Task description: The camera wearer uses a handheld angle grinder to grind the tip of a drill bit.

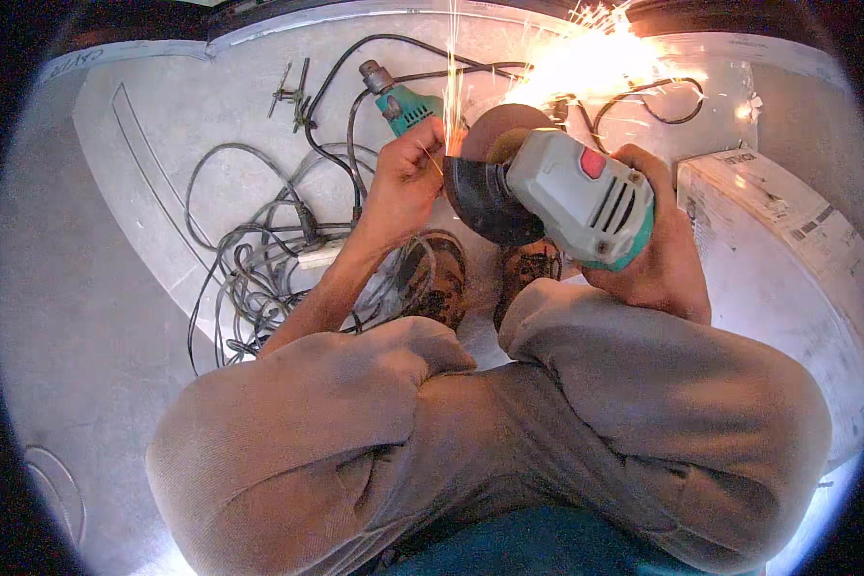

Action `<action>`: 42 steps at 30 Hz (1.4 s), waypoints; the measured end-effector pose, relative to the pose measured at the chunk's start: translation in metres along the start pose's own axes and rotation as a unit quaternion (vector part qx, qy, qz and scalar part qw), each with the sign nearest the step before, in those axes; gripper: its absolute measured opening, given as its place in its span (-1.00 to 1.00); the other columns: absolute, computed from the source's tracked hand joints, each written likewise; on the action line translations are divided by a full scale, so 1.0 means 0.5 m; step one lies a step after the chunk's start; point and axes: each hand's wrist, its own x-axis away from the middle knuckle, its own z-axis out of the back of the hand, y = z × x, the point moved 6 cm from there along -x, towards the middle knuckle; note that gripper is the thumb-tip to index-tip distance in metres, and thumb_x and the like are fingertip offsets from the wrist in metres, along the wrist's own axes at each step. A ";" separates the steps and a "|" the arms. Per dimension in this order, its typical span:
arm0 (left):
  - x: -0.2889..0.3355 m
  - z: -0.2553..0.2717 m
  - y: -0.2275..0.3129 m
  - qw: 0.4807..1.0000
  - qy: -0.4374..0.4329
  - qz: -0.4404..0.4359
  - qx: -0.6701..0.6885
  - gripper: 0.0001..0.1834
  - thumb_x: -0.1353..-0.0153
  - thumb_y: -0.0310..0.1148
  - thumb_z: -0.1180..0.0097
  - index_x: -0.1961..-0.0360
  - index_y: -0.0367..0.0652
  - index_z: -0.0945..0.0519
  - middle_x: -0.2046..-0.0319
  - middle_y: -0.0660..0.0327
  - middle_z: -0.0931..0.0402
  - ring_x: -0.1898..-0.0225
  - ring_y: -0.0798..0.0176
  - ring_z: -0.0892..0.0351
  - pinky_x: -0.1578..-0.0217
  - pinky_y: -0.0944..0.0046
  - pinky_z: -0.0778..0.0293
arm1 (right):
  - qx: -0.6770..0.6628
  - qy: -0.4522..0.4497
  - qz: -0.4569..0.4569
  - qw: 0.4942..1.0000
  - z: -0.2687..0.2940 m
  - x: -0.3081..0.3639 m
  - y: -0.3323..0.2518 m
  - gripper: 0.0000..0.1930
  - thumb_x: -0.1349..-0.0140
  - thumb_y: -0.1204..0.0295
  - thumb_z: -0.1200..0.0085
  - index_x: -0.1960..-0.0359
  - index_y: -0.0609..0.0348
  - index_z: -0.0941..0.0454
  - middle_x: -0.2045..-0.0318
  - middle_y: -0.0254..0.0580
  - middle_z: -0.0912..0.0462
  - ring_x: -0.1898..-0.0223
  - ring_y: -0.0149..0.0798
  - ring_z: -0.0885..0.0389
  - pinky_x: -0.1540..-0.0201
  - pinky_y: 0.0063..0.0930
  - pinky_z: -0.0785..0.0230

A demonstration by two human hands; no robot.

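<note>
My right hand (658,230) is wrapped round the body of an angle grinder (581,197) with a grey and teal housing and a red button. Its disc (501,125) sits beside a black guard (485,202) and throws bright sparks away toward the far right. My left hand (403,187) is closed in a pinch close to the disc's left edge. Between its fingertips shows a thin metal piece (435,163), its tip hidden in the glow at the disc. Just beyond that hand lies a teal power drill (405,106) with a metal chuck, partly covered by my fingers.
Tangled black cables (259,259) and a white power strip (322,254) lie on the grey floor at left. A chuck key (298,96) rests farther off. To the right stands a white printed carton (778,221). My brown shoes (437,278) are below the grinder, between my bent knees.
</note>
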 end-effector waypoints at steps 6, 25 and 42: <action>-0.011 0.002 -0.001 0.996 -0.021 -0.046 -0.074 -0.90 -0.29 -0.44 0.04 0.27 -0.20 -0.52 0.51 0.42 -0.42 0.52 0.58 -0.28 0.53 0.52 -0.21 | 0.000 -0.001 -0.022 1.000 0.008 0.003 0.002 -0.17 0.28 0.36 -0.37 -0.11 -0.04 -0.15 0.21 0.03 -0.61 0.12 0.11 -0.57 0.09 -0.19 -0.43; -0.008 0.013 0.007 0.997 -0.010 -0.051 -0.054 -0.84 -0.30 -0.33 0.01 0.25 -0.21 -0.51 0.50 0.40 -0.43 0.50 0.56 -0.34 0.50 0.51 -0.27 | 0.006 0.013 -0.002 1.000 0.007 0.000 -0.007 -0.18 0.27 0.40 -0.33 -0.11 -0.05 -0.15 0.21 0.06 -0.60 0.12 0.18 -0.55 0.08 -0.13 -0.42; -0.005 0.014 0.027 0.994 -0.026 -0.062 -0.092 -0.87 -0.29 -0.42 0.03 0.24 -0.23 -0.52 0.45 0.34 -0.48 0.42 0.52 -0.40 0.41 0.50 -0.33 | -0.042 0.024 0.024 0.999 0.001 -0.002 0.009 -0.18 0.26 0.41 -0.35 -0.11 -0.05 -0.14 0.21 0.06 -0.60 0.12 0.16 -0.56 0.09 -0.16 -0.43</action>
